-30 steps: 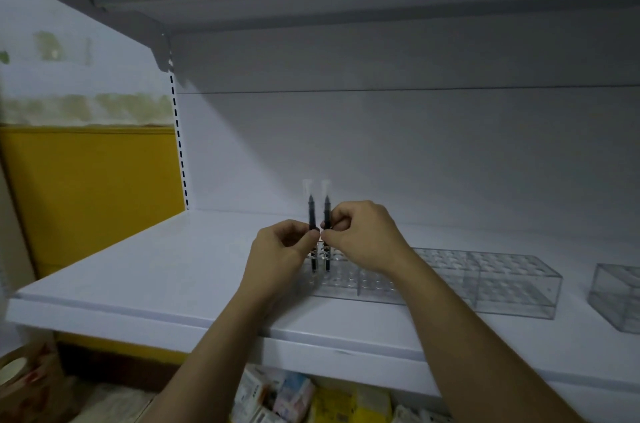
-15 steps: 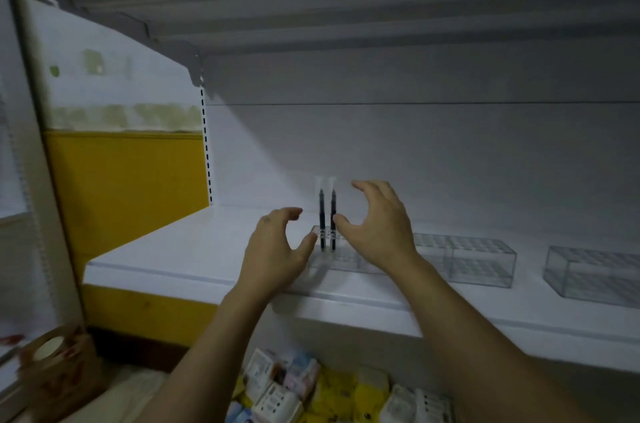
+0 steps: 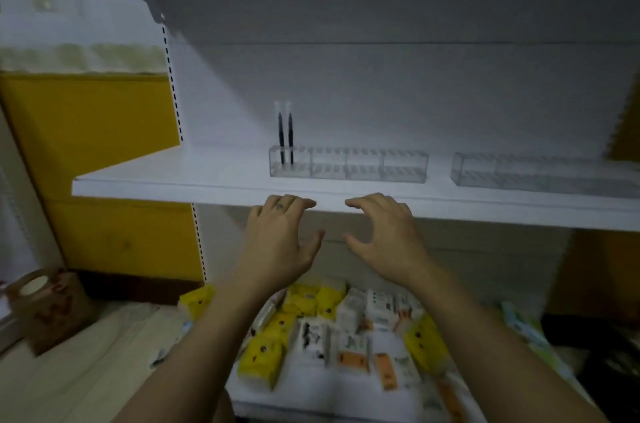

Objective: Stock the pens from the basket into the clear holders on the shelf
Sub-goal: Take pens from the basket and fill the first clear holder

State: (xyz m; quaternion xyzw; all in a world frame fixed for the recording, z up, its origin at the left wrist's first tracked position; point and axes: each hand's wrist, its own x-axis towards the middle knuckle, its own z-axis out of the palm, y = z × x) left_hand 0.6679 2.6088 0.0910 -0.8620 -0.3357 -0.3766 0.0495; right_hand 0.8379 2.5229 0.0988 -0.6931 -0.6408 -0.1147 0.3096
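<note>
Two pens (image 3: 285, 140) stand upright, side by side, in the left end of the holder (image 3: 367, 168) at mid-frame. Its other cells look bare, as does a second holder (image 3: 540, 174) at the right, though the blur makes that hard to swear to. Both holders sit on the shelf (image 3: 156, 181).

The left hand (image 3: 277, 244) and right hand (image 3: 386, 244) hover at centre, in front of the shelf's front edge, below the holders and well apart from the pens. Each grip is released, with fingers spread and loosely bent and nothing held. Packets (image 3: 311, 329) lie at the bottom of the frame. The basket is not in view.

The step in hand looks like the gap between seating pens and fetching more. The next move calls for finding the basket, pinching more pens, and lowering them into the cells just beside the two.
</note>
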